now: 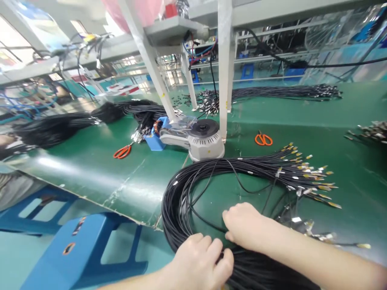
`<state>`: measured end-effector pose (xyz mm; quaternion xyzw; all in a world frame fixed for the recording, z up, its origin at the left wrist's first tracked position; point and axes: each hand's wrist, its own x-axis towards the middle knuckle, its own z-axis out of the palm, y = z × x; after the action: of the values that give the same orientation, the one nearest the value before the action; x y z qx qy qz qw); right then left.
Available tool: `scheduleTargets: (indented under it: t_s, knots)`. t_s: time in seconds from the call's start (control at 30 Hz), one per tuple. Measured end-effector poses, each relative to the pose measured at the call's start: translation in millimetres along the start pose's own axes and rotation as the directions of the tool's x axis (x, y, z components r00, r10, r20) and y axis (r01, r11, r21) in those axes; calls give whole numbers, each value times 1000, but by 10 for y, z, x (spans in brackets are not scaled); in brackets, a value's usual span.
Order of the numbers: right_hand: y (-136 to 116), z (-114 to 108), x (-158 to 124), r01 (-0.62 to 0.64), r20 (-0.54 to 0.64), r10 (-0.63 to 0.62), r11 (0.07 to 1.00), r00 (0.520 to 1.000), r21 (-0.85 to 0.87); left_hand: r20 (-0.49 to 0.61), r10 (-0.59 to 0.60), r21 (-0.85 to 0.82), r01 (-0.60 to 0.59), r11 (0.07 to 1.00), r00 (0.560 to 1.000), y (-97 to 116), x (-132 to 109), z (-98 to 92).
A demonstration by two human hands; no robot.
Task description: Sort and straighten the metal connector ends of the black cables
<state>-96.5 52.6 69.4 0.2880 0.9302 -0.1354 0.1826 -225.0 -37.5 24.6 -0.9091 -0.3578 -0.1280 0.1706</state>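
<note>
A thick bundle of black cables [173, 209] lies in a big loop on the green table. Its many ends, with yellowish and silver connectors [314, 177], fan out to the right. My left hand [202, 257] is closed at the near side of the loop, its fingers curled around black cable. Just inside the loop, my right hand [244, 225] makes a fist, and a single thin cable runs into it from the left. What lies within both palms is hidden.
Behind the loop stands a white machine with a black disc [207, 141], near orange-handled scissors [122, 152] and a second orange-handled pair [263, 139]. More cable bundles [281, 92] lie farther back. White posts [223, 72] rise from the table; a blue stool [75, 249] stands at left.
</note>
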Motion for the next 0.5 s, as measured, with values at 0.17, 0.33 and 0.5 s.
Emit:
scheduleTargets:
  t_s: [0.17, 0.33, 0.5]
  knots:
    - [370, -85, 56, -47, -33, 45, 997, 998, -57, -177, -11, 37, 18, 999, 984, -76, -13, 29]
    - [726, -733, -339, -195, -555, 398, 901, 731, 389, -228, -22, 54, 35, 998, 973, -71, 61, 108]
    - [627, -1477, -391, 5, -863, 274, 952, 424, 305, 12, -41, 16, 41, 999, 999, 39, 204, 270]
